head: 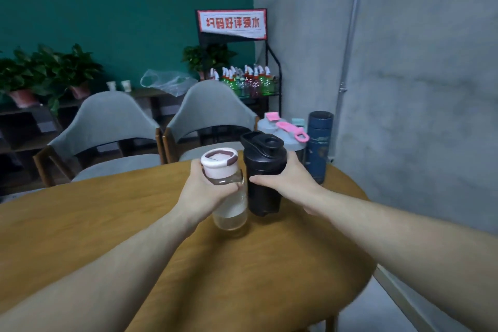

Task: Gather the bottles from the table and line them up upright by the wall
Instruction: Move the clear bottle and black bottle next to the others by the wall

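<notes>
My left hand (207,191) grips a clear bottle (231,210) with a white and pink lid just below the lid. Right beside it, my right hand (288,178) wraps around a black shaker bottle (262,170). Both bottles are upright over the middle of the wooden table (134,210); I cannot tell whether they touch it. Behind them, next to the grey wall (417,89), a dark blue flask (319,143) stands upright. To its left is a grey shaker with a pink strap (280,129), partly hidden by the black bottle.
Two grey chairs (107,127) are pushed in at the table's far side. A black rack with several spray bottles (248,81) and a red sign stands in the corner. Potted plants (48,73) line a shelf at the left.
</notes>
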A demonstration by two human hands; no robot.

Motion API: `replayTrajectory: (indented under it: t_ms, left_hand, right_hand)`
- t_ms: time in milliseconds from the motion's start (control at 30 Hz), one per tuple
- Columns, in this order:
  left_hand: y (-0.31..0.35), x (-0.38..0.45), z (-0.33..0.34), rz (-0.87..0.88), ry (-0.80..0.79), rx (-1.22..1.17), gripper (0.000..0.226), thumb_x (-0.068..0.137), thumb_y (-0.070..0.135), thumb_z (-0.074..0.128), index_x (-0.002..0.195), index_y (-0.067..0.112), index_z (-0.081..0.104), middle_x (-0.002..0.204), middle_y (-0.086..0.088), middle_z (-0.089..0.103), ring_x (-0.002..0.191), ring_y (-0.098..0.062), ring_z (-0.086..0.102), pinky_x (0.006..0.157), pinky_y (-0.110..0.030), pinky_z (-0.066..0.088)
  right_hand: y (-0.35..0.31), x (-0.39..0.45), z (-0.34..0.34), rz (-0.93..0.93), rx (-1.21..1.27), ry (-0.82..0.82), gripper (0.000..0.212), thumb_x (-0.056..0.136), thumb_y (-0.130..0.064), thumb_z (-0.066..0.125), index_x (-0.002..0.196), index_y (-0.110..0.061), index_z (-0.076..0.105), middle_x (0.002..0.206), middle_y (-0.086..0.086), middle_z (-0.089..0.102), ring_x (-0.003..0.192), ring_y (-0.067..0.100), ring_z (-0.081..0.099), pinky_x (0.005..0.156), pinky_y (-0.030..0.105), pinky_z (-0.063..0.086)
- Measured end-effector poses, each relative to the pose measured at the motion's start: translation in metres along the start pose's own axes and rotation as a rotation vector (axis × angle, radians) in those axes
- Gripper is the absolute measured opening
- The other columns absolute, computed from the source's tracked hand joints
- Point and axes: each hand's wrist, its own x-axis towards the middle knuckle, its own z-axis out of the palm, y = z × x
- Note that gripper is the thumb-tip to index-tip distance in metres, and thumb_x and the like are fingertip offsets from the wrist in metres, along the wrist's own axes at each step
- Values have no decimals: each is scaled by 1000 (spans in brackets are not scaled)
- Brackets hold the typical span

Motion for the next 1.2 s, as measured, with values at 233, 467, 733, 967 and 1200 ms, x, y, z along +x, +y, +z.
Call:
replayTrajectory:
  t_ms: [233, 467, 733, 967, 1200]
  left_hand:
    - [19, -7, 82, 22, -109, -60, 87, 66, 19, 93, 134, 25, 39, 118, 11, 59, 107, -9, 61, 86, -30, 57]
    - [24, 3, 142, 50, -137, -70, 82, 67, 17, 92, 128, 27, 38, 113, 16, 56, 100, -2, 58, 79, -21, 51]
    - [14, 23, 176, 70, -135, 5, 84, 65, 20, 93, 128, 26, 40, 117, 11, 59, 110, -12, 61, 94, -36, 55]
    - [8, 31, 185, 79, -112, 31, 83, 66, 19, 92, 126, 30, 36, 114, 13, 57, 108, -11, 59, 93, -33, 53]
    - [7, 28, 188, 54, -104, 29, 82, 68, 20, 92, 125, 30, 35, 109, 20, 54, 97, 4, 55, 86, -26, 51]
  right_hand:
    - [45, -28, -83, 89, -13, 134, 94, 59, -39, 96, 138, -23, 46, 127, -7, 65, 117, 15, 63, 103, 40, 53]
    - [80, -19, -125, 138, 3, 205, 94, 61, -30, 96, 139, -22, 45, 128, -3, 65, 118, 18, 63, 104, 42, 53]
    - [110, 6, -132, 164, 44, 223, 104, 42, -48, 94, 134, -25, 52, 122, -5, 70, 113, 17, 67, 101, 44, 56]
    - [114, 14, -129, 176, 61, 212, 107, 45, -46, 96, 137, -22, 47, 125, -5, 66, 116, 16, 63, 103, 43, 54]
    - [110, 7, -133, 250, 64, 137, 108, 66, -28, 97, 150, -21, 30, 140, 1, 54, 129, 21, 53, 109, 40, 47]
